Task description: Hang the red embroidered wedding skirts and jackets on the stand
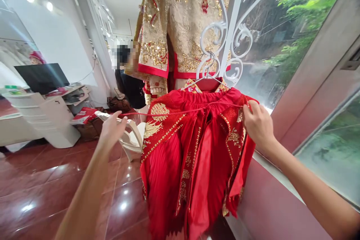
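Observation:
A red pleated skirt [194, 157] with gold embroidery hangs from a hanger [207, 77] on a white scrolled metal stand [229, 33]. My right hand [257, 123] grips the right side of the skirt's waistband, fingers closed. My left hand [112, 127] is out to the left, fingers pinched on the end of a thin red string [168, 113] that runs taut from the waistband. Above hangs a gold and red embroidered jacket [180, 22].
A white plastic chair [131, 137] stands just left of the skirt. A person in black [131, 86] is behind it. A white desk [42, 120] with a monitor [42, 77] is at the left. A window ledge [278, 174] runs along the right. The floor is glossy red tile [42, 187].

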Demonstrator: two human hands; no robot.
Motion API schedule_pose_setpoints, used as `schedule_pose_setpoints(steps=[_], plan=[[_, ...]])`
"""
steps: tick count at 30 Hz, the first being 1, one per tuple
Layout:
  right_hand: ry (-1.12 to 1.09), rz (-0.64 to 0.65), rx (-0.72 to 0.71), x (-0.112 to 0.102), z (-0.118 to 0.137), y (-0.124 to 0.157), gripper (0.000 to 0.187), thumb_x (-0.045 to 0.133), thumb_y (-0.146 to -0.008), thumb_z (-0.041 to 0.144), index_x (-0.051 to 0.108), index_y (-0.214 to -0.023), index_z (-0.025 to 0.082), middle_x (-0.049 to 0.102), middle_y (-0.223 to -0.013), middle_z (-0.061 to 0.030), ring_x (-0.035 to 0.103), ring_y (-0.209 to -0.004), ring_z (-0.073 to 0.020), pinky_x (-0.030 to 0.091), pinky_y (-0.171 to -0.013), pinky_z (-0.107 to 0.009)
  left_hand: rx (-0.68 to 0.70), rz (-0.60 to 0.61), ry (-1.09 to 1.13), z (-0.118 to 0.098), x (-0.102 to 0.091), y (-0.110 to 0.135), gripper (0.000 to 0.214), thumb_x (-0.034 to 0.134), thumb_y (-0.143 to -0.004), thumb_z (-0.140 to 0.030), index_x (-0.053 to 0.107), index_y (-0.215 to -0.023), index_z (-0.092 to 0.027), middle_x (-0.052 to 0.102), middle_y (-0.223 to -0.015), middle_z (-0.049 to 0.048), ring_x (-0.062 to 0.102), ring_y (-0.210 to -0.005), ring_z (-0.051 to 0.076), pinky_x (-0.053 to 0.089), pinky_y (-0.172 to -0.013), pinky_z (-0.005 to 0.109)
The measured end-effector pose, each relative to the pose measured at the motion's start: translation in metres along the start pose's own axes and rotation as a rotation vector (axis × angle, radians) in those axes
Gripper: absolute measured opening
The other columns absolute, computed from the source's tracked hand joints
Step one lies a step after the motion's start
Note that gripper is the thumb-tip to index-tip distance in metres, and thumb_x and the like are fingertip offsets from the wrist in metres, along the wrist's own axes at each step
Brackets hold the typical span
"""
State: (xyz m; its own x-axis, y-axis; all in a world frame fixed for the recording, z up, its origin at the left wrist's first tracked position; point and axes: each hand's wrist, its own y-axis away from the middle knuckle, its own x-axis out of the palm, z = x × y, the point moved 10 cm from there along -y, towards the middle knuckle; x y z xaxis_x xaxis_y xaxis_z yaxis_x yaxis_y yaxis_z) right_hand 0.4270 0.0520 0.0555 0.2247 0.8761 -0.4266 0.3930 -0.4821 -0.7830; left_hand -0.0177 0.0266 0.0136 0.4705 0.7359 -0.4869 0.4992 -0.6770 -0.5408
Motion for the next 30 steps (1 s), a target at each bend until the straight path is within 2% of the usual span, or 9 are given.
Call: schedule_pose_setpoints(steps=[2,4,8,12,17,20,24,27,30], plan=[[-0.030,0.042,-0.052,0.005,0.014,-0.004,0.035,0.026,-0.087,0.005,0.060,-0.086,0.008,0.058,-0.100,-0.0158,0.049,-0.074,-0.0183,0.037,-0.065,-0.028,0.047,-0.269,-0.202,-0.047,-0.017,0.026,0.044,0.048,-0.083,-0.029,0.047,-0.122,-0.010,0.037,-0.135,0.0203,0.027,-0.128,0.040,0.024,-0.101,0.061],[-0.062,0.094,-0.068,0.011,0.023,-0.005,0.037,0.024,-0.087,0.004,0.060,-0.091,0.006,0.058,-0.095,-0.0158,0.050,-0.073,-0.0178,0.038,-0.061,-0.026,0.210,-0.362,-0.271,-0.106,-0.011,0.052,0.052,0.050,-0.079,-0.023,0.041,-0.130,-0.013,0.027,-0.141,0.0198,0.023,-0.131,0.037,0.019,-0.105,0.057],[-0.085,0.150,-0.079,0.012,0.031,-0.004,0.045,0.024,-0.087,0.007,0.045,-0.127,0.007,0.057,-0.084,-0.0128,0.053,-0.066,-0.0158,0.037,-0.051,-0.024,0.386,-0.139,-0.266,-0.169,0.027,0.068,0.045,0.048,-0.077,-0.022,0.053,-0.122,-0.017,0.051,-0.119,0.0148,0.046,-0.114,0.034,0.030,-0.100,0.051],[-0.049,0.273,-0.159,0.009,0.042,-0.003,0.058,0.026,-0.084,0.005,0.030,-0.140,0.019,0.056,-0.084,-0.0131,0.050,-0.057,-0.0152,0.031,-0.044,-0.024,0.354,0.133,-0.257,-0.142,0.022,0.055,0.036,0.041,-0.082,-0.031,0.066,-0.103,-0.018,0.063,-0.096,0.0116,0.057,-0.093,0.029,0.044,-0.083,0.041],[-0.064,0.177,-0.205,-0.020,0.056,-0.019,0.047,0.024,-0.086,0.005,0.051,-0.124,0.011,0.052,-0.110,-0.0211,0.048,-0.080,-0.0241,0.036,-0.055,-0.031,0.434,0.687,-0.209,-0.110,0.014,0.090,0.027,0.046,-0.081,-0.039,0.071,-0.085,-0.027,0.067,-0.071,0.0011,0.060,-0.063,0.020,0.045,-0.060,0.027],[-0.105,0.196,-0.263,-0.024,0.075,-0.027,0.042,0.025,-0.083,0.001,0.061,-0.104,0.004,0.054,-0.102,-0.0213,0.045,-0.082,-0.0247,0.036,-0.058,-0.033,0.414,0.531,-0.337,-0.138,0.026,0.104,0.037,0.041,-0.085,-0.043,0.067,-0.069,-0.023,0.061,-0.056,0.0021,0.054,-0.047,0.018,0.036,-0.048,0.026],[-0.134,0.249,-0.260,-0.019,0.088,-0.029,0.047,0.024,-0.084,0.000,0.048,-0.124,0.006,0.056,-0.083,-0.0170,0.048,-0.076,-0.0233,0.033,-0.050,-0.028,0.505,0.443,-0.295,-0.196,0.105,0.124,0.040,0.040,-0.086,-0.046,0.063,-0.073,-0.016,0.065,-0.066,0.0090,0.062,-0.059,0.021,0.039,-0.052,0.026],[-0.163,0.257,-0.289,-0.015,0.094,-0.026,0.044,0.025,-0.086,0.003,0.051,-0.121,0.010,0.056,-0.084,-0.0161,0.049,-0.074,-0.0222,0.031,-0.048,-0.027,0.465,0.392,-0.329,-0.199,0.148,0.118,0.029,0.043,-0.087,-0.034,0.062,-0.090,-0.013,0.067,-0.078,0.0149,0.065,-0.072,0.026,0.044,-0.061,0.030],[-0.188,0.250,-0.356,-0.017,0.100,-0.022,0.035,0.027,-0.087,0.002,0.059,-0.097,0.009,0.054,-0.090,-0.0151,0.050,-0.074,-0.0196,0.029,-0.048,-0.027,0.443,0.414,-0.166,-0.190,0.155,0.108,0.021,0.041,-0.087,-0.023,0.061,-0.087,-0.015,0.067,-0.079,0.0118,0.065,-0.074,0.022,0.045,-0.068,0.029]])
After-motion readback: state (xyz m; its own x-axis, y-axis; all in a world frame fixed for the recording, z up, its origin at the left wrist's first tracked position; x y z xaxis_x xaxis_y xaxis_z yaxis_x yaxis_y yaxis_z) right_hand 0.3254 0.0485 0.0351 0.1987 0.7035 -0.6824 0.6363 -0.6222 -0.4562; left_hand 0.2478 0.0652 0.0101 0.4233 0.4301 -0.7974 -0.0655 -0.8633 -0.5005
